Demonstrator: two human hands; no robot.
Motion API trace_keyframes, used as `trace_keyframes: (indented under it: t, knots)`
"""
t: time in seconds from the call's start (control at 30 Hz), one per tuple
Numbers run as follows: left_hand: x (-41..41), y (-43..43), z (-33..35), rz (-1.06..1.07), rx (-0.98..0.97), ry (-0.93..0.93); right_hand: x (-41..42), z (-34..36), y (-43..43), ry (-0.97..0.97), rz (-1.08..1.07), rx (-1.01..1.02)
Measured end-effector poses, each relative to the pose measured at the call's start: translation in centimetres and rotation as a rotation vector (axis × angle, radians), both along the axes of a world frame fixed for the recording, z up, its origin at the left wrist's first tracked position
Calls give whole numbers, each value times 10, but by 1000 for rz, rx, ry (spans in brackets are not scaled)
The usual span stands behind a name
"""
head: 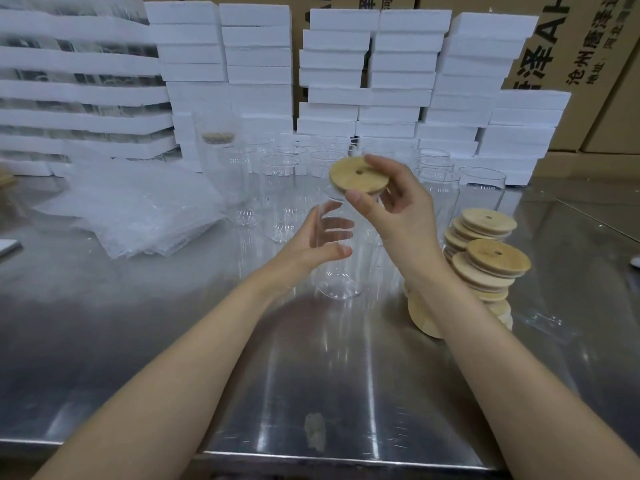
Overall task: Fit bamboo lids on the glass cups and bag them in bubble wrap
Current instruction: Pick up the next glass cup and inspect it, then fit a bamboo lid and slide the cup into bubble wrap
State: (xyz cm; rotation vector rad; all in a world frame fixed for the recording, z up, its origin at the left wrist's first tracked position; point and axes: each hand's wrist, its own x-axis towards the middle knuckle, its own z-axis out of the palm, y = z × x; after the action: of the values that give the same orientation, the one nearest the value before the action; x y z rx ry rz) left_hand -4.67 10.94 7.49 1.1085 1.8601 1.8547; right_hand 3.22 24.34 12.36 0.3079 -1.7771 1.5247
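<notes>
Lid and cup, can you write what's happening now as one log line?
left hand: grips glass cup | right hand: pinches bamboo lid | lid: tilted over cup mouth, not seated | bubble wrap: untouched

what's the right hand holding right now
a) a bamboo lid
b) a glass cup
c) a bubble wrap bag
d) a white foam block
a: the right hand pinches a bamboo lid by its edge between thumb and fingers, while the left hand grips the glass cup just below it.
</notes>
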Motion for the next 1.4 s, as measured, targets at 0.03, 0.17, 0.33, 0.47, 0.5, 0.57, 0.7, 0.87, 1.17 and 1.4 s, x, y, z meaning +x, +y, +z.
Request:
trace_keyframes:
  t: [0.03, 0.17, 0.33, 0.47, 0.5, 0.57, 0.7, 0.87, 1.17, 1.4]
  knots:
    - [2, 1, 1, -7, -7, 9, -1, -1, 0, -46, -22, 39]
    - [5, 1, 4, -20, -20, 15, -3, -7, -1, -92, -105, 206]
    - [2, -2, 2, -55, -71, 30, -2, -14, -6, 90, -261, 568]
    - [-16, -21, 21, 30, -120, 99, -8, -16, -11, 139, -320, 558]
    - [-22, -29, 28, 114, -45, 99, -10, -16, -11, 145, -330, 557]
    - [-30, -49, 37, 421, 123, 145, -14, -16, -12, 150, -337, 549]
    - [-65, -101, 22, 1239, -200, 475, -22, -14, -17, 189, -332, 533]
    - [-98, -138, -7, 1377, -666, 477, -26, -17, -16, 227, -378, 518]
    - [-93, -138, 3, 1576, -551, 617, -20, -22, -9, 145, -324, 558]
    - [-41, -84, 41, 858, -279, 910, -15, -21, -6, 122, -295, 539]
